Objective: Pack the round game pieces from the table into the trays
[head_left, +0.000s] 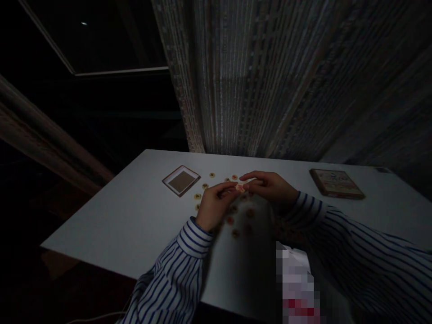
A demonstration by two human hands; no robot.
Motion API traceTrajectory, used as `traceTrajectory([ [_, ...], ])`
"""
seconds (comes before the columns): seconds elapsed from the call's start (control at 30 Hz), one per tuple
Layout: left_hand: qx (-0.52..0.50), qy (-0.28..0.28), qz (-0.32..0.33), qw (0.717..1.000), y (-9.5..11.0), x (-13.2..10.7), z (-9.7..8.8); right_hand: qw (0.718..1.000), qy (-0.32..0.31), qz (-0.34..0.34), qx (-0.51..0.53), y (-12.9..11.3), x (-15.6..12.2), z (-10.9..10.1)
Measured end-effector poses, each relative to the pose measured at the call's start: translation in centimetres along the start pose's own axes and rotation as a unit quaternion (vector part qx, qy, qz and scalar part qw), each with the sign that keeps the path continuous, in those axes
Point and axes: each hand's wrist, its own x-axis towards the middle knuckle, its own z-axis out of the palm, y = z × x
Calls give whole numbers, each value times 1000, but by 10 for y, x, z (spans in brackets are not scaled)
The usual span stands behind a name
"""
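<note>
piece (pixel 240 187), pale and marked in red, is being held above the table (pixel 101 225), between the fingertips of both hands; whether a second one is being held behind it cannot be told. at its left edge it is being pinched by the left hand (pixel 216 200), between thumb and forefinger. from the other side it is being met by a fingertip of the right hand (pixel 272 186), whose forefinger is being held straight out above; whether a full pinch is being made there cannot be told.

loose pieces (pixel 212 175) are being shown spread on the table around the hands. by the look of it, the step in hand is being given to the fingering of this one piece; for the next move, a light, sure grip seems to be called for, the thing being so small.

to the left, an open tray (pixel 182 181) is being shown near the loose pieces; to the right, well apart, a flat box (pixel 336 182) is being shown with printing on its top. large dark strokes are being carried there, too dim to be read. red marks are being borne by some pieces, dark ones by others, seemingly characters, yet none can be made out.
</note>
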Motion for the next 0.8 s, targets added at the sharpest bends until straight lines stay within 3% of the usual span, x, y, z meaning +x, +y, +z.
traceTrajectory([
  [0.07,-49,-24,-25,998,5,-2,15,994,20,-46,-102,-2,-20,-13],
  [0.23,-61,-79,-62,993,12,-2,59,943,27,-130,-306,9,-60,-48],
  [0.43,35,-135,-38,990,-2,0,106,914,14,-99,-393,40,-95,-73],
  [0.6,262,-150,6,953,-10,-10,110,881,-45,-16,-470,73,-111,-82],
  [0.8,365,-155,21,918,-16,-18,100,841,-87,27,-533,92,-107,-86],
])
